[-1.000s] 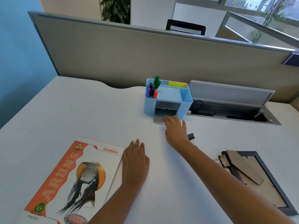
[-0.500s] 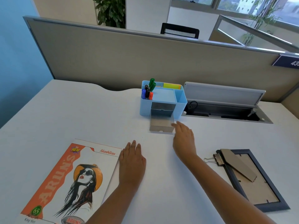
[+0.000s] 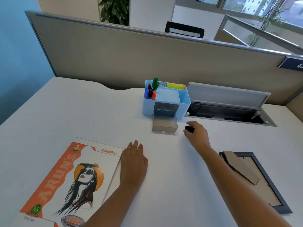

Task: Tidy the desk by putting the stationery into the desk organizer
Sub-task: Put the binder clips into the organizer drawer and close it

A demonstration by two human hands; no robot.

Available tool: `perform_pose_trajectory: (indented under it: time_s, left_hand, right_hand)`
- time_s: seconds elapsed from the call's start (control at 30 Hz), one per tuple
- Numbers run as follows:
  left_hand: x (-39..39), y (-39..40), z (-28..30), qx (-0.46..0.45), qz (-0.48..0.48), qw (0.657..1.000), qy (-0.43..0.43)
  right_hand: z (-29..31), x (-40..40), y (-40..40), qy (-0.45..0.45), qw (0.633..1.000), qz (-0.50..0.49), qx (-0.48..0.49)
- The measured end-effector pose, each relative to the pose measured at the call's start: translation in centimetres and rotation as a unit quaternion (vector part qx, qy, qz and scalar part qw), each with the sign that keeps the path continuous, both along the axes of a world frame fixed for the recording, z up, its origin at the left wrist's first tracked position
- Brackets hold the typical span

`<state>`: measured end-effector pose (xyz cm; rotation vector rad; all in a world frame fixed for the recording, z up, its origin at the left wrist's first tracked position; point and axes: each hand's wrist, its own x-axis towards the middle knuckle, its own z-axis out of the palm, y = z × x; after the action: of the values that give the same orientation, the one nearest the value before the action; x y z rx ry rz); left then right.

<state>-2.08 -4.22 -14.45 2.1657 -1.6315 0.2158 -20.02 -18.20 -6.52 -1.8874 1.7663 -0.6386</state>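
Observation:
A light blue desk organizer (image 3: 184, 102) stands at the back of the white desk, with several markers (image 3: 150, 91) and yellow sticky notes (image 3: 175, 86) in its top compartments. Its grey translucent drawer (image 3: 164, 125) is pulled out toward me and looks empty. My right hand (image 3: 197, 136) hovers just right of the drawer and pinches a small black binder clip (image 3: 189, 129). Flat on the desk lies my left hand (image 3: 133, 163), fingers straight, beside the drawing book.
An orange-and-white drawing book (image 3: 65, 181) lies at front left. A dark picture frame (image 3: 255, 179) lies face down at right with its cardboard stand up. An open cable tray (image 3: 229, 113) is sunk into the desk right of the organizer. A grey partition (image 3: 147, 59) closes the back.
My right hand pulled the drawer out, then drew back to the right and picked up the black binder clip from the desk. My left hand stayed flat.

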Motion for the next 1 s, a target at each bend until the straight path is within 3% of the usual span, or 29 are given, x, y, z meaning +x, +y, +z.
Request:
perform_pose_trajectory:
  time_s: [0.1, 0.27, 0.43, 0.5, 0.57, 0.63, 0.73, 0.87, 1.0]
  left_hand:
    - [0.0, 0.0, 0.1, 0.003, 0.001, 1.0, 0.004]
    - [0.0, 0.0, 0.3, 0.018, -0.002, 1.0, 0.011]
    - [0.0, 0.0, 0.2, 0.02, -0.007, 1.0, 0.014]
    - [0.0, 0.0, 0.1, 0.021, -0.004, 1.0, 0.013]
    - [0.1, -0.1, 0.0, 0.021, -0.003, 1.0, 0.013]
    - [0.1, -0.1, -0.1, 0.021, -0.006, 1.0, 0.013]
    - [0.0, 0.0, -0.1, 0.019, -0.008, 1.0, 0.013]
    - [0.0, 0.1, 0.1, 0.014, -0.006, 1.0, 0.006]
    - [0.0, 0.1, 0.1, 0.008, -0.006, 1.0, 0.004]
  right_hand:
    - [2.1, 3.2, -0.5, -0.029, 0.998, 0.054, -0.005]
    - [3.7, 6.5, -1.9, 0.021, 0.994, 0.111, 0.012]
    - [4.4, 4.2, -2.0, 0.008, 0.996, 0.083, -0.021]
    - [3.9, 1.7, -1.9, 0.049, 0.995, 0.08, -0.016]
    - [3.3, -1.0, -1.6, 0.125, 0.984, 0.116, 0.053]
    - [3.0, -3.5, -0.8, 0.187, 0.956, 0.173, 0.148]
    - [2.6, -6.4, 0.7, 0.266, 0.922, 0.19, 0.207]
    - [0.5, -8.8, 2.2, 0.374, 0.895, 0.148, 0.191]
    - [-1.0, -8.4, 2.9, 0.324, 0.929, 0.121, 0.132]
